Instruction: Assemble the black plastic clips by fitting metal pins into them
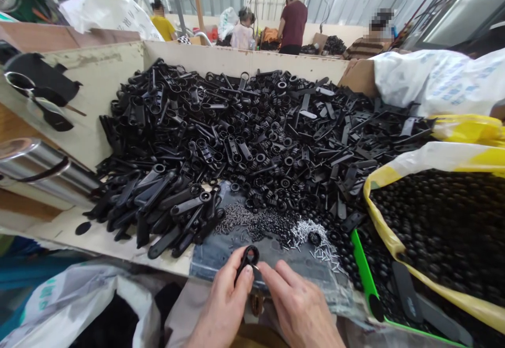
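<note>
My left hand [226, 298] is closed around a small black plastic ring-ended part [246, 259], held up at the near edge of the table. My right hand [295, 303] pinches in beside it, fingertips touching the part near a tiny metal pin I can barely make out. Just beyond the hands lie a patch of small dark springs [252, 222] and a scatter of silver pins [315, 235] on a grey sheet. A big heap of black plastic levers and rings [244, 132] fills the table behind.
A yellow bag of black round caps [442, 216] sits at right, above a green tray [365, 274]. White sacks [437, 80] lie at back right. A white bag [63, 306] hangs at lower left. A metal cylinder [39, 166] lies at left. Several people work in the background.
</note>
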`<state>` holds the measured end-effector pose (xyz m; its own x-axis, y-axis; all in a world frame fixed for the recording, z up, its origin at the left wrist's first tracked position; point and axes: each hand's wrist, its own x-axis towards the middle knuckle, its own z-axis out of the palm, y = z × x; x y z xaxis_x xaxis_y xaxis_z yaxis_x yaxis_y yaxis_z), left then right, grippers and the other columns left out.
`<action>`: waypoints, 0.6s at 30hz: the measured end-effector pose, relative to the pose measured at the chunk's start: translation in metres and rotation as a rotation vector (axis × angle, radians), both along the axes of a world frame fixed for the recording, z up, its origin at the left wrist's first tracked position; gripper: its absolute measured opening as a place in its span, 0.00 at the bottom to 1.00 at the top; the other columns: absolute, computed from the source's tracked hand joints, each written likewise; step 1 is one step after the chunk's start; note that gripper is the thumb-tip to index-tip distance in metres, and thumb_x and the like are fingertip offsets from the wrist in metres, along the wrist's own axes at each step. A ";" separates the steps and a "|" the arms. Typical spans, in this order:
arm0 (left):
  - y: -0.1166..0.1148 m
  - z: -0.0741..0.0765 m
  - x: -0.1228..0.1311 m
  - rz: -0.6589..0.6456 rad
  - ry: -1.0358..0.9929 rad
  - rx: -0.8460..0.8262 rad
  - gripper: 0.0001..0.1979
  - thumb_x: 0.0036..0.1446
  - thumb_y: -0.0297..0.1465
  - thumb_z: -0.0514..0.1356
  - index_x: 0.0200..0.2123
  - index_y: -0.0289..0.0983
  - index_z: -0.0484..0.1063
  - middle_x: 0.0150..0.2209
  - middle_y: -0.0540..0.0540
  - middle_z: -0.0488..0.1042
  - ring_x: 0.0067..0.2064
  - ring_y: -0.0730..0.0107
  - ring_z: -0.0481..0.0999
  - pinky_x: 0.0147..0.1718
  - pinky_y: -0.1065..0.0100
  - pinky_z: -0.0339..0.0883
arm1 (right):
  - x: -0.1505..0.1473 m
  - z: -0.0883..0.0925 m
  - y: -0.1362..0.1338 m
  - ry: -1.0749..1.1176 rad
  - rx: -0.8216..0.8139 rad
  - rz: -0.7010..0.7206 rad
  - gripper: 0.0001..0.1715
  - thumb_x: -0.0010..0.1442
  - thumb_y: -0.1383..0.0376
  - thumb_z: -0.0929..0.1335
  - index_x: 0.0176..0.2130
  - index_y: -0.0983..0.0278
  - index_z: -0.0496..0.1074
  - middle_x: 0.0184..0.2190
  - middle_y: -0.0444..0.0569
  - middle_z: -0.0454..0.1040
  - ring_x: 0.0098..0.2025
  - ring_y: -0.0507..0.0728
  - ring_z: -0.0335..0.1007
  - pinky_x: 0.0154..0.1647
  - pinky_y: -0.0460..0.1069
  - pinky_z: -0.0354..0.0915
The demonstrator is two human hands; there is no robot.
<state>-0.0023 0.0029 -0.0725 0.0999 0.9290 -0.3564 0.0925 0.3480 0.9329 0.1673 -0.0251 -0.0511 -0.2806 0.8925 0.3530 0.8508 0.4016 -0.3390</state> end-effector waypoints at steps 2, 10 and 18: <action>0.001 0.002 0.001 -0.002 -0.018 -0.023 0.25 0.63 0.45 0.61 0.59 0.40 0.75 0.49 0.40 0.81 0.50 0.53 0.79 0.41 0.61 0.76 | 0.000 0.001 0.001 -0.049 0.032 -0.017 0.24 0.66 0.78 0.58 0.54 0.63 0.72 0.32 0.46 0.76 0.26 0.56 0.78 0.23 0.48 0.68; 0.004 0.003 0.002 0.007 0.013 -0.002 0.23 0.61 0.43 0.63 0.55 0.38 0.76 0.45 0.40 0.82 0.50 0.53 0.80 0.44 0.61 0.76 | -0.009 0.001 0.004 -0.269 0.127 0.010 0.24 0.55 0.82 0.66 0.51 0.71 0.74 0.30 0.49 0.78 0.27 0.58 0.75 0.19 0.50 0.67; 0.019 -0.006 0.002 0.022 -0.016 -0.028 0.23 0.48 0.44 0.69 0.46 0.39 0.77 0.47 0.41 0.84 0.54 0.50 0.81 0.55 0.58 0.74 | -0.034 0.013 0.006 -0.414 0.071 0.031 0.15 0.57 0.75 0.69 0.46 0.76 0.76 0.30 0.57 0.77 0.25 0.61 0.73 0.14 0.52 0.64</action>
